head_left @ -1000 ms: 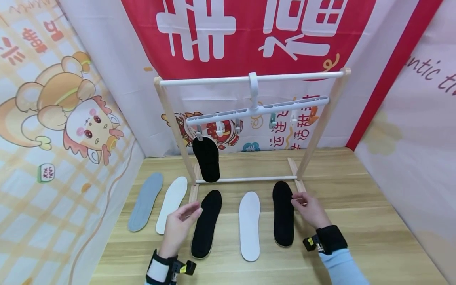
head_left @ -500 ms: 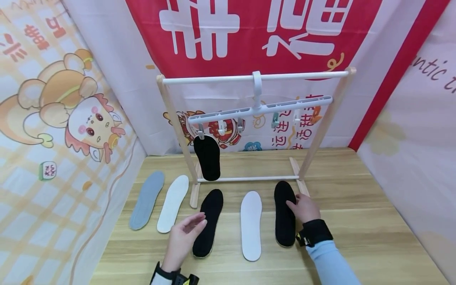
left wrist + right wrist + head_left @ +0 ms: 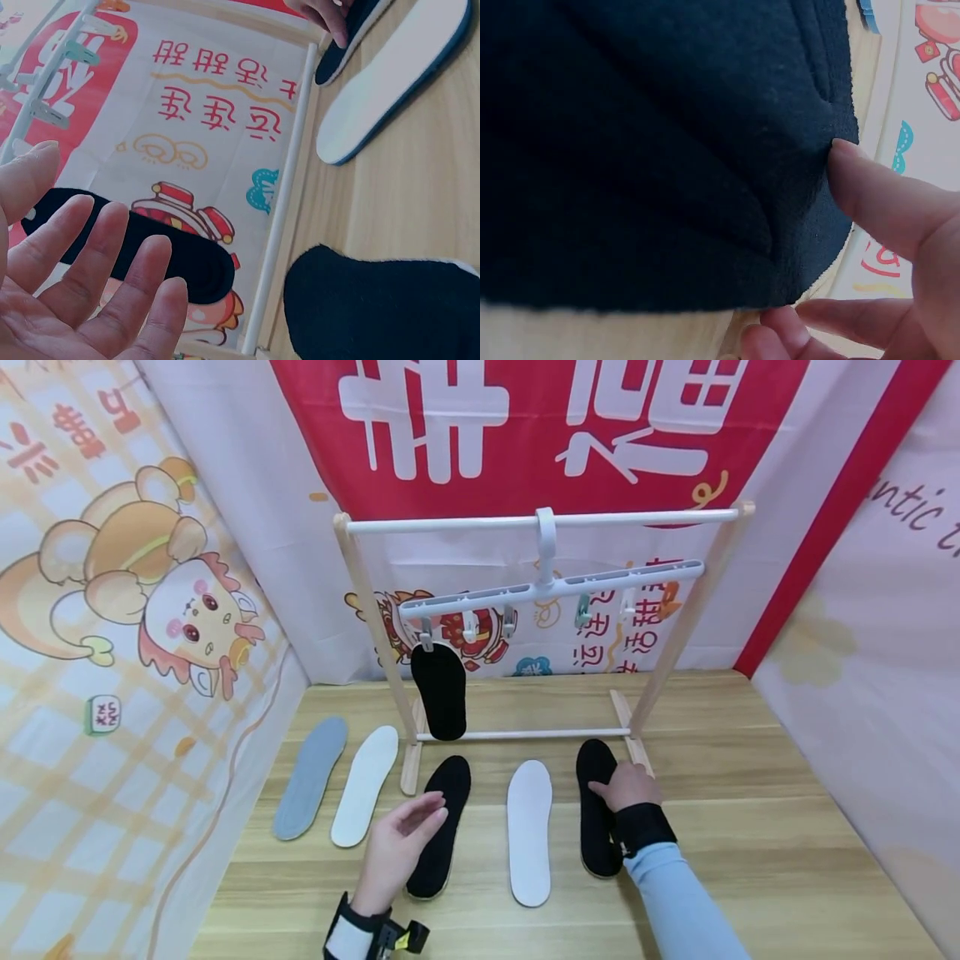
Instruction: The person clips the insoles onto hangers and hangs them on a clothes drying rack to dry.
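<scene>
In the head view, my right hand (image 3: 628, 787) is at the upper right edge of the rightmost black insole (image 3: 595, 835). The right wrist view has the thumb (image 3: 870, 187) on top of the black fabric and the other fingers at its edge, pinching it. My left hand (image 3: 397, 852) hovers over another black insole (image 3: 452, 785), fingers loosely bent and holding nothing. Between these two lies a white insole (image 3: 529, 835). A third black insole (image 3: 441, 693) hangs from a grey clip (image 3: 427, 635) at the left end of the white hanger (image 3: 480, 602).
A rack with wooden legs (image 3: 675, 627) and a white top bar (image 3: 450, 525) stands at the back of the wooden table (image 3: 787, 860). A grey insole (image 3: 311, 777) and a cream-white insole (image 3: 365, 787) lie at left. Printed cloths (image 3: 97, 693) enclose the table.
My right hand has moved left over the rightmost black insole's edge and now pinches it. My left hand has shifted slightly right over the other black insole.
</scene>
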{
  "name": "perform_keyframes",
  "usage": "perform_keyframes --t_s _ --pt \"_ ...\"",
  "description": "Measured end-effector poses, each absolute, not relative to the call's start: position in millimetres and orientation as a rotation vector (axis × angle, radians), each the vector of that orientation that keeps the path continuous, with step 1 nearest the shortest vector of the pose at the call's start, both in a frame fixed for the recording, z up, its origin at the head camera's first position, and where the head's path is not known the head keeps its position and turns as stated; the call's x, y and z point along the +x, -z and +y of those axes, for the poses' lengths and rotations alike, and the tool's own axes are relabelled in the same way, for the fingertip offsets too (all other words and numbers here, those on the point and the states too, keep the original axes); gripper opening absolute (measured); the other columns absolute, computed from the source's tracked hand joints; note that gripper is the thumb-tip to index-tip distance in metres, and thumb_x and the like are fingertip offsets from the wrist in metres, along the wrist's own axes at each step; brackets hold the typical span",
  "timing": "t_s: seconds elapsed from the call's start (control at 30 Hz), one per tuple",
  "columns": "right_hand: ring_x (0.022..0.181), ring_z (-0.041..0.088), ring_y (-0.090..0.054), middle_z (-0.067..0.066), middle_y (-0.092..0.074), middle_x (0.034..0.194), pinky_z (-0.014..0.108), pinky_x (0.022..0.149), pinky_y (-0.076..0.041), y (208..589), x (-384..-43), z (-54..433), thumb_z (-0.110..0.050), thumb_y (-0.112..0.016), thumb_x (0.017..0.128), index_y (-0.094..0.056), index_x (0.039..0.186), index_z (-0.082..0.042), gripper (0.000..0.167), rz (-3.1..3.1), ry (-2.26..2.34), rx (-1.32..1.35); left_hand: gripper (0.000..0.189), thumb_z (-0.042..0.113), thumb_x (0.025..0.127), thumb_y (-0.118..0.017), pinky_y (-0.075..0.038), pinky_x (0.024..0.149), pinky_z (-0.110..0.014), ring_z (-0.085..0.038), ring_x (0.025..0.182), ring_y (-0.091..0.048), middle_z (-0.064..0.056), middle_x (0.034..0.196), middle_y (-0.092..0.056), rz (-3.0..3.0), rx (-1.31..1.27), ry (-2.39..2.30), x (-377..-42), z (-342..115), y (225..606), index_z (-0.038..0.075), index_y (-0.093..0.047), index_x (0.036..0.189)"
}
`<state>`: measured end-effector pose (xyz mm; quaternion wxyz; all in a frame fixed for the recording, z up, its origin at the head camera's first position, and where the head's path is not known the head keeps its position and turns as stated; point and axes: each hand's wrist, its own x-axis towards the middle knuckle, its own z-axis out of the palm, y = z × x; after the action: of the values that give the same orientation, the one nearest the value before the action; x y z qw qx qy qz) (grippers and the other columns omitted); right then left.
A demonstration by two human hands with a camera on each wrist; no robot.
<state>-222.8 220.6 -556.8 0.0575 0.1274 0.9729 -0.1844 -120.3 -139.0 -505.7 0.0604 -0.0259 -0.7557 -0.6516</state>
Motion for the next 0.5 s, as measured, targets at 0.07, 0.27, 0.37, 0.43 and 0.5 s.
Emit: perform_keyframes --t_s 0.07,0.27,0.37,0.43,0.5 --pt "0.092 0.047 -0.062 0.035 -0.06 0.102 0.056 0.07 -0.053 560.0 -225.3 221.4 -0.047 -0.079 0.08 -0.063 0.11 0.01 0.066 2.938 0.594 0.405 0.032 0.025 0.089 -0.076 -0.053 0.087 -0.025 -0.018 0.101 -0.068 -0.011 0.111 -0.072 -2.285 -0.081 1.983 -123.4 -137.2 504.2 0.006 -0.071 0.115" --pt "0.105 0.05 -0.057 0.036 -0.058 0.115 0.056 0.085 -0.049 558.0 -227.9 225.8 -0.038 -0.08 0.081 -0.054 0.128 0.011 0.073 2.893 0.789 0.373 0.03 0.017 0.09 -0.075 -0.053 0.088 -0.025 -0.02 0.103 -0.067 -0.011 0.112 -0.071 -2.285 -0.09 1.963 -136.3 -131.8 489.6 0.004 -0.071 0.116" --pt "0.102 0.047 -0.058 0.033 -0.061 0.111 0.054 0.086 -0.048 556.0 -227.7 227.7 -0.031 -0.077 0.085 -0.057 0.119 0.011 0.058 2.872 0.898 0.364 0.027 0.014 0.091 -0.074 -0.053 0.089 -0.027 -0.022 0.103 -0.067 -0.012 0.111 -0.071 -2.279 -0.136 1.94 -141.1 -129.0 471.0 0.003 -0.07 0.116" --pt "0.099 0.046 -0.059 0.031 -0.062 0.107 0.053 0.084 -0.048 554.0 -227.4 228.7 -0.027 -0.073 0.088 -0.059 0.113 0.011 0.048 2.872 0.947 0.346 0.028 0.013 0.091 -0.073 -0.053 0.088 -0.027 -0.022 0.103 -0.068 -0.011 0.111 -0.072 -2.282 -0.157 1.911 -144.9 -127.9 459.5 0.001 -0.07 0.116" --pt "0.099 0.046 -0.059 0.03 -0.063 0.106 0.053 0.084 -0.048 552.0 -227.2 230.0 -0.024 -0.069 0.09 -0.06 0.111 0.01 0.041 2.876 0.977 0.324 0.028 0.012 0.092 -0.073 -0.054 0.088 -0.027 -0.023 0.103 -0.067 -0.013 0.111 -0.071 -2.282 -0.178 1.895 -149.9 -127.9 449.6 0.0 -0.069 0.116"
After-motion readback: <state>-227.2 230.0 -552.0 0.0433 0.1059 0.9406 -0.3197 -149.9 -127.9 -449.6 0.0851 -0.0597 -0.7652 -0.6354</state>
